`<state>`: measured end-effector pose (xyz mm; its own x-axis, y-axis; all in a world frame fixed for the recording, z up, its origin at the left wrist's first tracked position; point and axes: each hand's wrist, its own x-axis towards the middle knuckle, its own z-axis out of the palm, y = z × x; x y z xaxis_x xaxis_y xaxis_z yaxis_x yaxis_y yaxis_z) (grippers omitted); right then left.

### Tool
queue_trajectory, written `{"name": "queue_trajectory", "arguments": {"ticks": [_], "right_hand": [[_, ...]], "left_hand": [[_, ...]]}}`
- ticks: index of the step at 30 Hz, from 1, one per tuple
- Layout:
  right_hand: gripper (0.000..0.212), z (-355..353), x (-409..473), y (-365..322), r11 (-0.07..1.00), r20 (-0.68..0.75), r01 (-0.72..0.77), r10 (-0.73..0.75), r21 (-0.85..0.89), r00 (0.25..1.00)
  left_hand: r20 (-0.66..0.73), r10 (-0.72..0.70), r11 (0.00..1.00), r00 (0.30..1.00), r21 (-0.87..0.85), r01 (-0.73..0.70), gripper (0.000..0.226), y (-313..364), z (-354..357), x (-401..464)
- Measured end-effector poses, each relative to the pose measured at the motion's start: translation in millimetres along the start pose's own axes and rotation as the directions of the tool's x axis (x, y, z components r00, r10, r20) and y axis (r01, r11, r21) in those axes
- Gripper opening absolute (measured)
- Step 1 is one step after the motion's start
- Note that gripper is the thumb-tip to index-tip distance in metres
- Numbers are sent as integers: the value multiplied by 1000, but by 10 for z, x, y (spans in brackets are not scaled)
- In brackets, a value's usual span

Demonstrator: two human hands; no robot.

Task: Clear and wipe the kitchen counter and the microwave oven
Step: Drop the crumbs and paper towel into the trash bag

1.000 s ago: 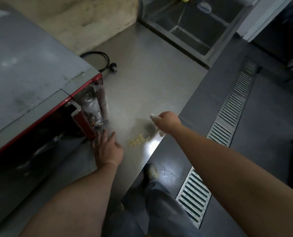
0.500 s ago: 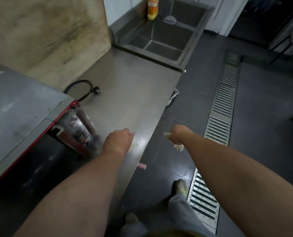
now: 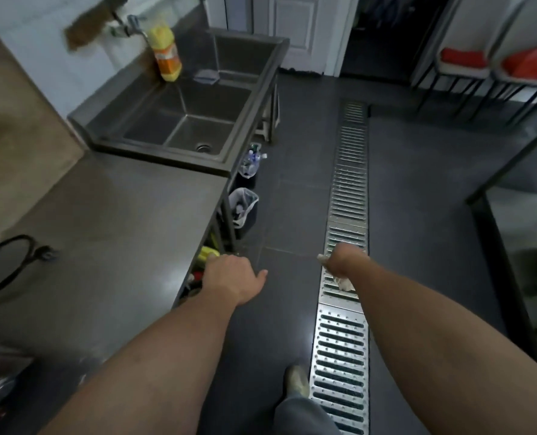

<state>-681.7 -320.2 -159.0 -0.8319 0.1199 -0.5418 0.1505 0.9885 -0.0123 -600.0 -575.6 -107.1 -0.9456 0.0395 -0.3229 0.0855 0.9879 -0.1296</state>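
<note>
Hanging below the right hand's (image 3: 342,262) clenched grip, a pale cloth (image 3: 344,283), perhaps crumpled; left hand (image 3: 229,277) curled, contents hidden.

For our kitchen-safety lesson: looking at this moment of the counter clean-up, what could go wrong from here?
1. The left hand is cupped past the edge of the grey steel counter; if it carries swept scraps, they might spill onto the dark tiled floor before reaching the lined waste bin.
2. The pale crumpled cloth gripped by the right hand hangs over the metal floor drain grate; it could drop there.
3. The loose black power cord on the counter could snag during wiping.
</note>
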Motion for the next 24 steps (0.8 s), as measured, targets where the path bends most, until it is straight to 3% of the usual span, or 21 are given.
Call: {"name": "queue_trajectory", "arguments": {"ticks": [8, 13, 24], "right_hand": [[58, -496, 665, 440, 998, 17, 29, -29, 51, 999], [58, -723, 1031, 191, 996, 40, 81, -83, 45, 996], [59, -1626, 1939, -700, 985, 65, 145, -139, -95, 988]], "left_hand": [[182, -68, 993, 981, -82, 84, 30, 575, -239, 835], [226, -123, 975, 966, -152, 160, 30, 504, -422, 1338], [254, -25, 969, 967, -232, 86, 29, 129, -738, 2714]]}}
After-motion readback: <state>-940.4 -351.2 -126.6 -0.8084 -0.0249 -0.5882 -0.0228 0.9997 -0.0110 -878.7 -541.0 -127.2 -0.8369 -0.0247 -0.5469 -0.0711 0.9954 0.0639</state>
